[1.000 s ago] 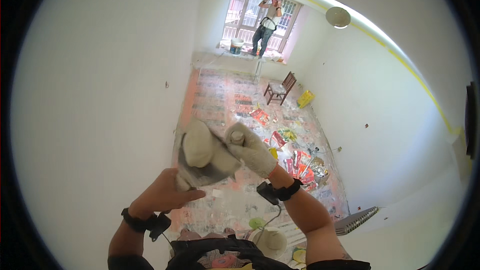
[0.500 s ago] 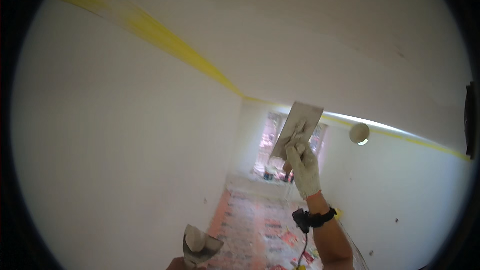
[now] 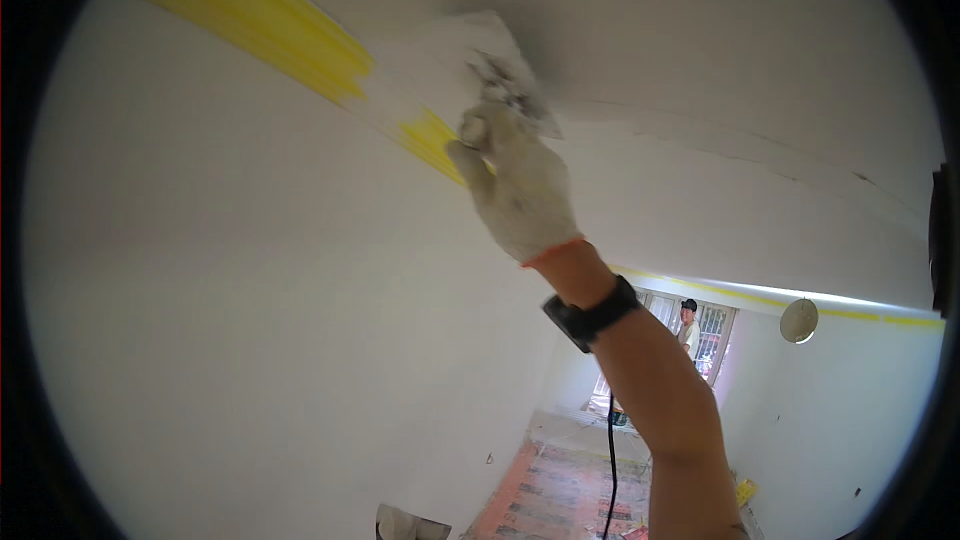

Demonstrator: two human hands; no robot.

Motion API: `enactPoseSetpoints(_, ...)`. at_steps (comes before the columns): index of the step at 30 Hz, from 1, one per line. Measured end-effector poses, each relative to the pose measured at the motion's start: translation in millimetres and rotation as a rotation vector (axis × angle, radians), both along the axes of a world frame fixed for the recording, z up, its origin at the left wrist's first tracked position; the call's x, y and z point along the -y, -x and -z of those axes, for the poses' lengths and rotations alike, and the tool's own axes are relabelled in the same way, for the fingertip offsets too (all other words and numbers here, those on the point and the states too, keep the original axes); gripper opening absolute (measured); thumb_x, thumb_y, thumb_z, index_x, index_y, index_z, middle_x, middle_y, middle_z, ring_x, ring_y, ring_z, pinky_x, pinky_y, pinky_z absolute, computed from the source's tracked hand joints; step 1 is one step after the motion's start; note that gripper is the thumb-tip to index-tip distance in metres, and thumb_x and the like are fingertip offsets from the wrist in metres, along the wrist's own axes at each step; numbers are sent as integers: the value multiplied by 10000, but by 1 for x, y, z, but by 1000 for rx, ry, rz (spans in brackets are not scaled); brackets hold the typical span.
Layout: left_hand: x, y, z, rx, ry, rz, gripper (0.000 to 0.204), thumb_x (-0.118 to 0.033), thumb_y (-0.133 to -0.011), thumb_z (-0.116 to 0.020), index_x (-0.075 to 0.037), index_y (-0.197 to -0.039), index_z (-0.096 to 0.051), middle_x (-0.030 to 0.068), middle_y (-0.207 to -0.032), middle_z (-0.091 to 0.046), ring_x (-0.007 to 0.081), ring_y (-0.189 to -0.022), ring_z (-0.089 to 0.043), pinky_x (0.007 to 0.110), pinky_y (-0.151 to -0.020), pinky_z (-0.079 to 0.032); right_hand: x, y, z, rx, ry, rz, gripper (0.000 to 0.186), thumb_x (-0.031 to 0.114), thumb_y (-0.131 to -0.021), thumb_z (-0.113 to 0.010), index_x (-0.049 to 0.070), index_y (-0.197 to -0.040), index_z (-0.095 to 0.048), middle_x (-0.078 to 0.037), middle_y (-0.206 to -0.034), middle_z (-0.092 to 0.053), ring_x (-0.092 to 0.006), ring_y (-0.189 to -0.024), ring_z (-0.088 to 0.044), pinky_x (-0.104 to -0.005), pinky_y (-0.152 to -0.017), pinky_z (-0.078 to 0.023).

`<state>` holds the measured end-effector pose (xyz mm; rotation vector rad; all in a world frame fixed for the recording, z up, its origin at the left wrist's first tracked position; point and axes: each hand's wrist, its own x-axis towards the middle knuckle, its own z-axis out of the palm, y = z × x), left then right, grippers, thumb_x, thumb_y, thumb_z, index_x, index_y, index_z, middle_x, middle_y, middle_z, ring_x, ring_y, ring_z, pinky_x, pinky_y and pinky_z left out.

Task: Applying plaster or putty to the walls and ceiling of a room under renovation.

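Observation:
My right hand [image 3: 525, 190], in a whitish knit glove with an orange cuff, is raised and closed round the handle of a rectangular plastering trowel [image 3: 505, 55]. The trowel's plate lies against or very close to the ceiling [image 3: 680, 20], beside a yellow band [image 3: 250, 15] along the wall joint. White material covers part of this band near the trowel. At the lower edge, a gloved part of my left hand [image 3: 392, 520] shows beside the dark-edged blade of what looks like a putty knife [image 3: 430, 530]; most of that hand is cut off.
A pale wall [image 3: 250, 270] fills the left side. A person [image 3: 689, 325] is by the far window [image 3: 712, 335]. A round opening [image 3: 799, 321] shows in the right wall. Printed sheeting [image 3: 560, 490] covers the floor. A black cord [image 3: 612, 470] hangs below my wristband [image 3: 595, 318].
My right hand has swung up and left with the trowel, from before the window to the ceiling joint. A stretch of yellow band is now covered white. My left hand sits lower in view.

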<state>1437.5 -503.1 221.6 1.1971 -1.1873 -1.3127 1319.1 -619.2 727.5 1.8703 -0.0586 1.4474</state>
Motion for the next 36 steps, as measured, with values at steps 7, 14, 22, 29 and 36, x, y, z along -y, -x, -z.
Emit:
enactPoseSetpoints(7,-5,-5,29,-64,-20,-58,286,-220,-877,-811,-53,-798,-593,-4,-592,-522,106,-443,-431,295,-402,-359,-10,-64,-16,54,6,-41,170,204,-925,-679,129,-1014,-555,-81,-953,-664,-333,-889,-658,-471,-717,-536)
enactPoseSetpoints(14,-10,-2,26,77,10,-9,342,-220,-884,-793,-89,-661,-569,2,-538,-528,112,-427,-455,309,-396,-361,-77,-16,-16,99,203,50,181,170,-927,-668,110,-1052,-552,-77,-902,-681,-338,-865,-664,-464,-719,-535)
enactPoseSetpoints(22,-44,67,22,176,44,147,377,-262,-896,-785,-90,-653,-554,7,-526,-515,115,-422,-435,321,-399,-344,-199,155,10,233,203,-13,217,132,-952,-662,24,-1077,-521,-133,-904,-690,-377,-824,-677,-438,-668,-523)
enactPoseSetpoints(29,-76,148,30,342,70,225,436,-347,-913,-766,-103,-630,-541,16,-501,-511,120,-405,-435,326,-385,-346,-309,352,28,441,161,77,219,181,-1001,-611,7,-1087,-508,-168,-786,-646,-351,-710,-665,-407,-623,-503)
enactPoseSetpoints(36,-117,254,2,377,108,231,466,-372,-914,-761,-122,-596,-528,15,-487,-513,117,-394,-439,325,-380,-346,-424,566,5,497,135,-97,306,292,-1019,-600,27,-1155,-530,-38,-670,-566,-121,-567,-535,-311,-594,-485)
